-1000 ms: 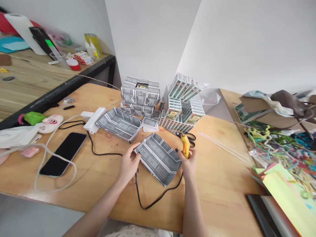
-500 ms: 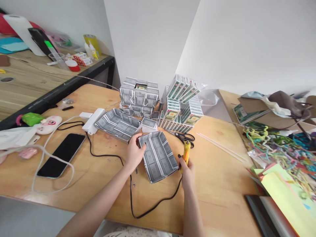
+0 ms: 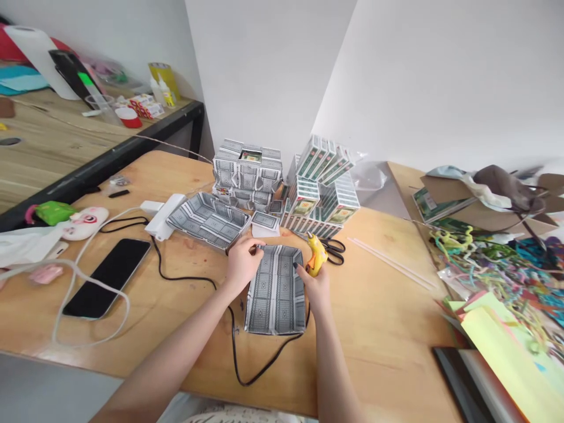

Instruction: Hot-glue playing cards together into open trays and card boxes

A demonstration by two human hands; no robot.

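A shallow open tray made of grey-patterned playing cards [image 3: 275, 291] lies before me on the table. My left hand [image 3: 243, 264] grips its upper left corner, thumb over the rim. In my right hand [image 3: 316, 285] is a yellow hot glue gun [image 3: 317, 255], its nozzle pointing up and away; the thumb of that hand lies at the tray's right rim. The gun's black cord loops below the tray. Just behind my left hand rests a second card tray [image 3: 210, 220], tilted against a white power strip [image 3: 165, 217].
Behind stand a grey card-covered block [image 3: 249, 173] and stacked card boxes [image 3: 324, 188]. Black scissors [image 3: 335, 251] and clear glue sticks [image 3: 390, 262] lie to the right. A phone [image 3: 108, 277] with a white cable is at left; coloured paper [image 3: 497, 346] at far right.
The tray has turned so its long sides run nearly straight away from me. My right hand has moved left to the tray's rim, and the glue gun now tilts left.
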